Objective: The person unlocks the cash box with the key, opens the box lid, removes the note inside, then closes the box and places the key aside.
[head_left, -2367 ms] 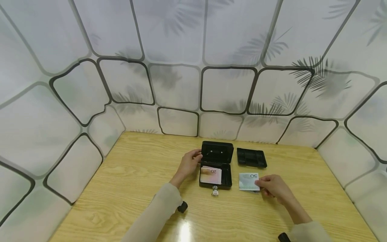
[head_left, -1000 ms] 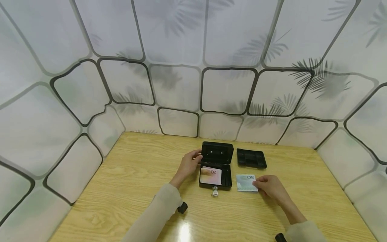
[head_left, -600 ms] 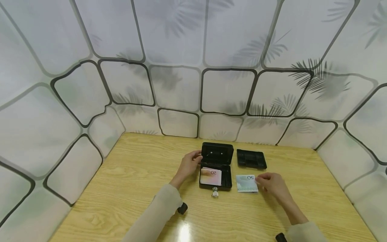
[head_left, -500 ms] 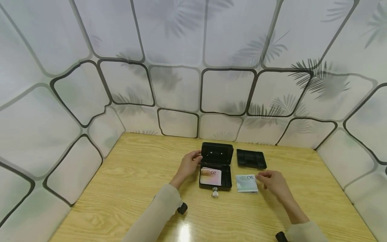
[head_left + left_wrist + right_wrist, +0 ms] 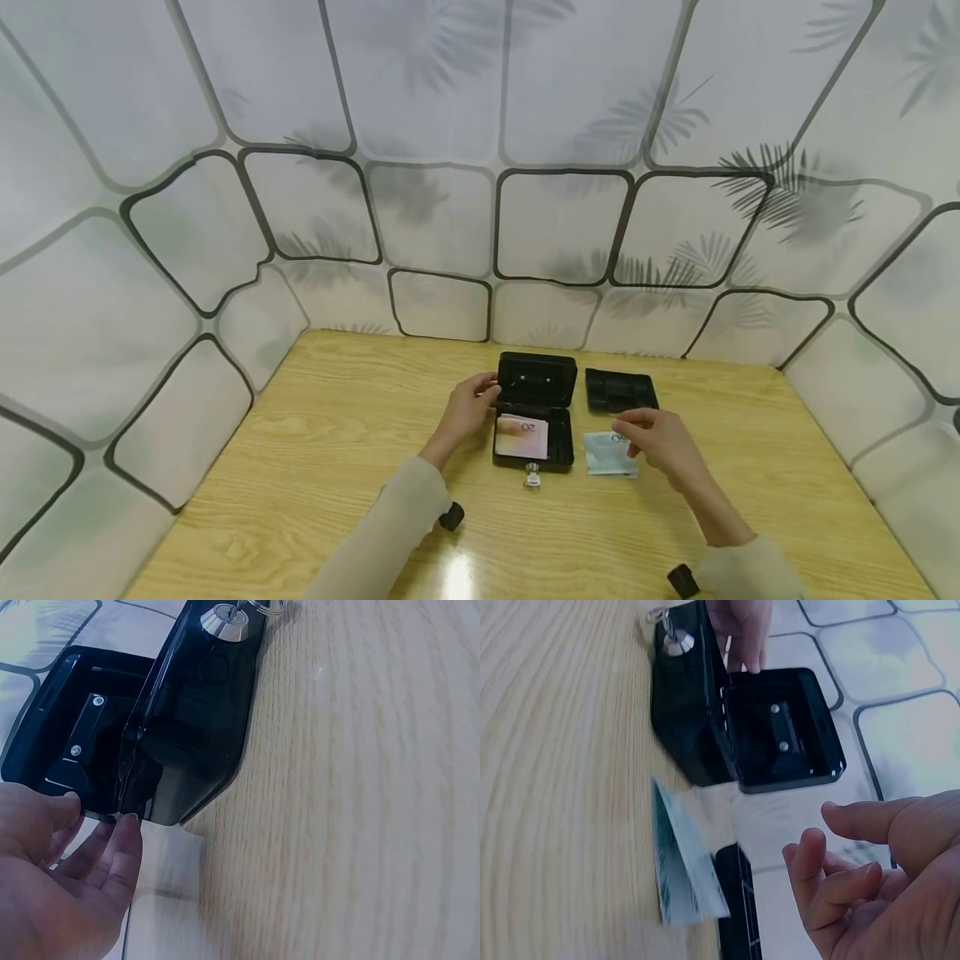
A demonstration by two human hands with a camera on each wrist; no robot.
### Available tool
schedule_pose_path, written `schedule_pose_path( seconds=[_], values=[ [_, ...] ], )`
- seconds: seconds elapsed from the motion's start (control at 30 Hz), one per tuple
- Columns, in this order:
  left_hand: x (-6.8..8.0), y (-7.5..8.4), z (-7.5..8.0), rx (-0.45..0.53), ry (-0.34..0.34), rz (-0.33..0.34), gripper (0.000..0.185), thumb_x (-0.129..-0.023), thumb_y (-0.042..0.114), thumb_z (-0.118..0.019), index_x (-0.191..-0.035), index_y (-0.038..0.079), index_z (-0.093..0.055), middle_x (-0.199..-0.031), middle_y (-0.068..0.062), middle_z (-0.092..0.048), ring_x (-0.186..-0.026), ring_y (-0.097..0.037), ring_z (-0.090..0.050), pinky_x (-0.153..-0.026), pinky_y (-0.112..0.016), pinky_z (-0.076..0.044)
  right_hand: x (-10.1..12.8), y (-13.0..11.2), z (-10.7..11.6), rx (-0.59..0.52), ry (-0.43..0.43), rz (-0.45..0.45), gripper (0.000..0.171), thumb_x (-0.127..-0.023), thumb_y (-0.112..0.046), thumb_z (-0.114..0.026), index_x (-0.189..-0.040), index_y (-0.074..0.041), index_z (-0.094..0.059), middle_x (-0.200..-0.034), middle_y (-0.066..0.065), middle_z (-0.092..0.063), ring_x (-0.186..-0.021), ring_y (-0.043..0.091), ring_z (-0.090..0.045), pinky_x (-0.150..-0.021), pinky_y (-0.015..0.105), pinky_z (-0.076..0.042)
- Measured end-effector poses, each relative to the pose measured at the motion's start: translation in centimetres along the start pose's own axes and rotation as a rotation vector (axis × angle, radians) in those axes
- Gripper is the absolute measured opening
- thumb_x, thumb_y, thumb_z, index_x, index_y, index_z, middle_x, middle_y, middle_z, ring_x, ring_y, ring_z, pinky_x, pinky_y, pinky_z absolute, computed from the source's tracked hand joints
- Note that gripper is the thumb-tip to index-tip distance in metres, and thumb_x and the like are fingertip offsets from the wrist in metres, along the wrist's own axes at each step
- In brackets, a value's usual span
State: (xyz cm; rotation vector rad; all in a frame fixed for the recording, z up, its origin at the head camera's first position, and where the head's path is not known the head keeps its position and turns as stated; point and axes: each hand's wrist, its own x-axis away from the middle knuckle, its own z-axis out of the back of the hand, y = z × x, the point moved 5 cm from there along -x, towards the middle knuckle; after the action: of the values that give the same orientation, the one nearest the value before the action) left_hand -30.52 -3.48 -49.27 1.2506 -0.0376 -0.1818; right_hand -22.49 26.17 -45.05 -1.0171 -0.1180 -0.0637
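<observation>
A small black cash box (image 5: 534, 421) stands open on the wooden table (image 5: 315, 467), its lid (image 5: 537, 379) upright and a "20" banknote (image 5: 521, 437) lying inside. A key (image 5: 532, 477) sticks out of the front lock (image 5: 225, 619). My left hand (image 5: 471, 404) rests straight fingers (image 5: 124, 840) against the lid's left edge. A folded "50" banknote (image 5: 607, 456) lies on the table right of the box. My right hand (image 5: 637, 433) hovers over that note's far end, fingers (image 5: 817, 877) loosely curled and holding nothing. The note (image 5: 679, 874) shows free in the right wrist view.
A black coin tray (image 5: 621, 390) sits behind the 50 note, right of the box lid. Patterned white walls (image 5: 450, 208) enclose the table on three sides. Bare wood lies to the left, right and front.
My right hand let go of the 50 note, lifted, and moved left and away over its far end. The note stays on the table. The left hand kept its place.
</observation>
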Motion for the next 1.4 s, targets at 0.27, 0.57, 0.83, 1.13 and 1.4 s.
schedule_pose_path(
  seconds=[0.27, 0.57, 0.83, 1.13, 1.4],
  values=[
    [0.0, 0.0, 0.0, 0.008, -0.003, 0.006, 0.033, -0.108, 0.009, -0.056, -0.138, -0.003, -0.061, -0.128, -0.024, -0.066, -0.103, -0.033, -0.070, -0.082, -0.037, -0.063, -0.6, -1.2, -1.6, -0.047, -0.026, 0.038, 0.036, -0.102, -0.017, -0.067, -0.126, 0.010, -0.066, -0.086, 0.017, -0.071, -0.064, 0.032, -0.065, -0.039, 0.021, -0.031],
    [0.0, -0.1, 0.0, 0.009, -0.005, 0.007, 0.034, -0.107, 0.008, -0.056, -0.139, -0.004, -0.060, -0.128, -0.024, -0.066, -0.103, -0.033, -0.070, -0.083, -0.037, -0.063, -1.0, -2.7, -3.9, -0.126, -0.070, 0.044, 0.037, -0.101, -0.013, -0.067, -0.128, 0.013, -0.064, -0.079, 0.014, -0.070, -0.063, 0.030, -0.065, -0.040, 0.020, -0.027],
    [-0.1, 0.0, 0.0, 0.008, 0.000, 0.002, 0.034, -0.107, 0.009, -0.057, -0.139, -0.003, -0.060, -0.128, -0.024, -0.067, -0.103, -0.032, -0.071, -0.083, -0.037, -0.063, -1.7, -3.1, -5.9, -0.121, -0.093, 0.044, 0.035, -0.100, -0.012, -0.068, -0.126, 0.012, -0.066, -0.082, 0.019, -0.070, -0.064, 0.032, -0.066, -0.040, 0.021, -0.028],
    [-0.1, 0.0, 0.0, 0.011, -0.001, 0.016, 0.034, -0.107, 0.009, -0.056, -0.139, -0.003, -0.061, -0.129, -0.024, -0.066, -0.104, -0.033, -0.070, -0.083, -0.037, -0.063, -2.4, -3.4, -8.3, -0.059, -0.146, 0.020, 0.031, -0.099, -0.009, -0.068, -0.123, 0.011, -0.068, -0.084, 0.018, -0.071, -0.054, 0.018, -0.063, -0.043, 0.023, -0.041],
    [-0.1, 0.0, 0.0, 0.017, -0.009, 0.012, 0.035, -0.107, 0.009, -0.056, -0.140, -0.004, -0.060, -0.129, -0.024, -0.066, -0.103, -0.033, -0.071, -0.082, -0.037, -0.063, -2.6, -3.8, -9.6, -0.040, -0.178, 0.015, 0.025, -0.098, -0.002, -0.066, -0.118, 0.012, -0.070, -0.060, 0.013, -0.063, -0.043, 0.009, -0.051, -0.040, 0.021, -0.043]
  ],
)
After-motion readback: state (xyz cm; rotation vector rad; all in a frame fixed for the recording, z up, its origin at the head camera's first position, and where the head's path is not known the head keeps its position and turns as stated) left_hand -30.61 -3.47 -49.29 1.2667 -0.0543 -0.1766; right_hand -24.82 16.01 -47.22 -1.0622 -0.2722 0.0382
